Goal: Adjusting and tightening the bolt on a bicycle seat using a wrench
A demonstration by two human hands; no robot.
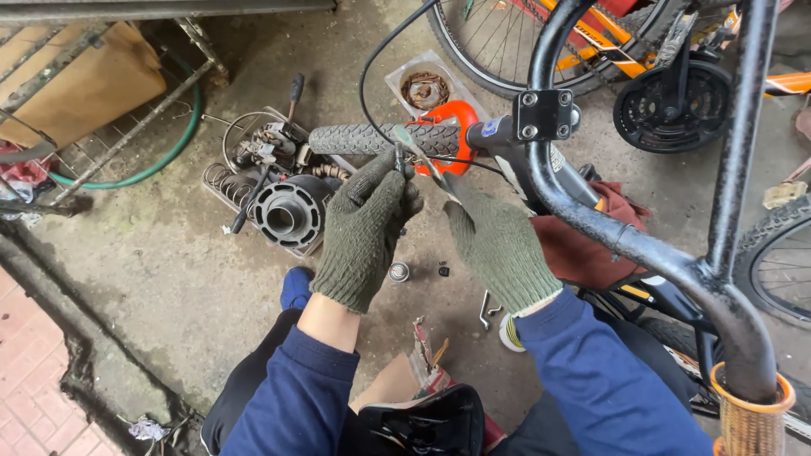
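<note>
Grey concrete floor (169, 279) carries a shallow tray (221, 191) left of the handlebar (583, 211); the tray holds a ribbed black hub-like part (289, 214), coiled springs (221, 179) and a screwdriver (294, 91). Beyond the handlebar, a small clear dish (404, 74) holds a rusty coiled chain (425, 89). The handlebar is a black tube, scuffed, ending in a knobbly dark rubber sleeve (363, 139) beside an orange bell (452, 127). A black cable (372, 63) loops up from it. Both hands wear green knitted gloves. The left hand (365, 228) has its grip pinched together on a small dark tool just below the sleeve. The right hand (498, 245) has its grip closed on a thin metal tool (422, 156) that points at the same spot.
</note>
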